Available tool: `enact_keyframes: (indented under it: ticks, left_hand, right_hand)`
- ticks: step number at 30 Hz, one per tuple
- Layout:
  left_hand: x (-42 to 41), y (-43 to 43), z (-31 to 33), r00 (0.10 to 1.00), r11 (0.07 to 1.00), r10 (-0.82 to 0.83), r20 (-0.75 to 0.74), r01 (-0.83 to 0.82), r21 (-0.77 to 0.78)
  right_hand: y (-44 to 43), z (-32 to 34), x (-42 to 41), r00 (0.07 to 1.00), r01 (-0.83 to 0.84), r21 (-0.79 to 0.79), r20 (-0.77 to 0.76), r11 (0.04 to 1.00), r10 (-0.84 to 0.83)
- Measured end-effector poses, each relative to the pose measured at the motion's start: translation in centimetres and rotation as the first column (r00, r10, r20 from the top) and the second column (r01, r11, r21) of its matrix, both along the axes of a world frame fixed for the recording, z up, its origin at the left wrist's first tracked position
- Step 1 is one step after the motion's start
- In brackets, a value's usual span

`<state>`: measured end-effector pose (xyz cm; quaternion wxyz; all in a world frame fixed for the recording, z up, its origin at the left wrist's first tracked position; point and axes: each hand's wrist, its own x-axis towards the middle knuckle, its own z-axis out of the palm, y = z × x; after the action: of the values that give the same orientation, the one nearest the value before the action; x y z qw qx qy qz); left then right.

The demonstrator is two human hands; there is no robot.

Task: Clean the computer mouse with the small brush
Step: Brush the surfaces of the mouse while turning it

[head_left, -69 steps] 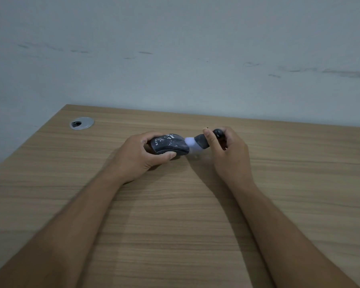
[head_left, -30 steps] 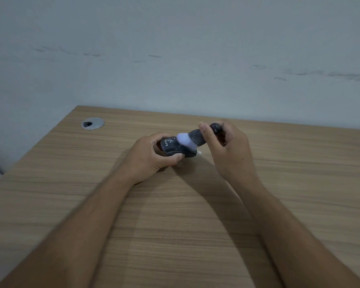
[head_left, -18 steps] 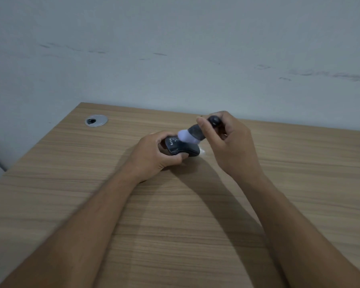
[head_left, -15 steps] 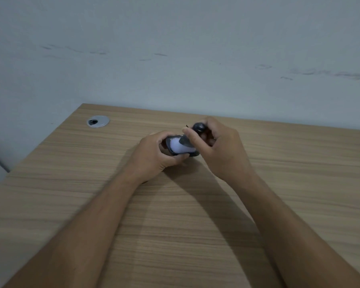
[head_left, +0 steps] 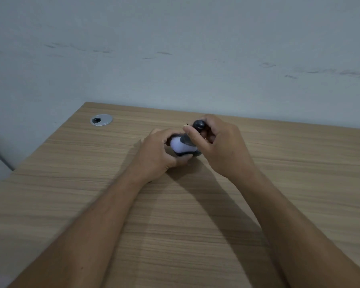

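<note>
Mouse (head_left: 197, 153) first: in the head view, the only one, the dark computer mouse is almost wholly hidden, clasped in the left hand (head_left: 159, 155) just above the wooden desk (head_left: 195, 235). Only a dark sliver of it shows at the right end, beyond the thumb tip, and a thin dark edge at the top under the curled fingers. That hand is wrapped round it from the left, fingers over the far side and thumb along the near side.

Lying right on the mouse, between the two hands, is the pale, rounded head of the small brush (head_left: 182, 146). Its dark handle rises from there up and to the right into the right hand (head_left: 222, 146), which is closed on it, forefinger stretched along the handle toward the bristles; the round dark butt end pokes out above the knuckles.

Well off to the left of the left hand, near the desk's far edge, sits a round silver cable grommet (head_left: 101, 119). A scuffed grey wall (head_left: 175, 48) stands behind the desk.
</note>
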<state>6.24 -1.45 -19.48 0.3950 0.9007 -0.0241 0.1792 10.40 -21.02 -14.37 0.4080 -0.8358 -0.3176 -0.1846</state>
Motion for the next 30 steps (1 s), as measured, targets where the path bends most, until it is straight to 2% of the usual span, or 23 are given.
enact_keyframes:
  ticks: [5, 9, 12, 15, 18, 21, 23, 25, 27, 30]
  left_hand:
    - [-0.5, -0.3, 0.4, 1.000, 1.000, 0.018, -0.003, -0.018, 0.012]
    - [-0.3, -0.4, 0.3, 0.997, 0.998, 0.069, -0.041, -0.069, -0.007]
    - [-0.5, -0.5, 0.3, 0.996, 0.999, 0.054, -0.074, -0.054, -0.006]
    - [-0.9, -0.5, 0.4, 1.000, 0.999, -0.006, -0.015, 0.006, 0.052]
    - [-1.1, -0.5, 0.3, 0.999, 0.998, -0.032, 0.019, 0.031, 0.049]
    - [-0.9, -0.5, 0.2, 0.997, 0.999, -0.030, 0.068, 0.029, 0.025]
    - [-0.8, -0.4, 0.3, 0.997, 1.000, -0.024, 0.077, 0.024, 0.008]
    - [-0.7, -0.5, 0.3, 0.998, 1.000, -0.008, 0.061, 0.008, -0.002]
    - [-0.7, -0.4, 0.1, 0.999, 1.000, -0.003, 0.045, 0.004, -0.016]
    - [-0.6, -0.3, 0.1, 0.999, 1.000, -0.007, 0.048, 0.008, -0.002]
  right_hand:
    - [-1.9, 0.7, 1.4, 0.990, 0.143, -0.047, 0.003, 0.989, -0.143]
    - [-0.7, 1.7, 0.3, 0.995, 0.056, 0.084, -0.086, 0.995, -0.049]
    - [0.3, 1.1, -0.2, 0.994, 0.002, 0.069, -0.106, 0.998, 0.005]
    - [-0.8, 0.1, 1.2, 0.993, 0.088, 0.034, -0.085, 0.996, -0.085]
    - [-2.5, -1.2, 3.0, 0.972, 0.222, -0.013, -0.081, 0.975, -0.222]
    - [-3.4, -1.5, 3.6, 0.952, 0.284, -0.009, -0.119, 0.959, -0.283]
    - [-3.1, -0.7, 3.3, 0.954, 0.252, 0.087, -0.191, 0.964, -0.232]
    - [-2.6, 0.0, 3.0, 0.960, 0.160, 0.208, -0.262, 0.965, -0.102]
    - [-2.1, -0.1, 2.5, 0.963, 0.084, 0.206, -0.269, 0.975, -0.027]
    - [-2.5, -1.4, 2.9, 0.963, 0.132, 0.154, -0.254, 0.979, -0.090]
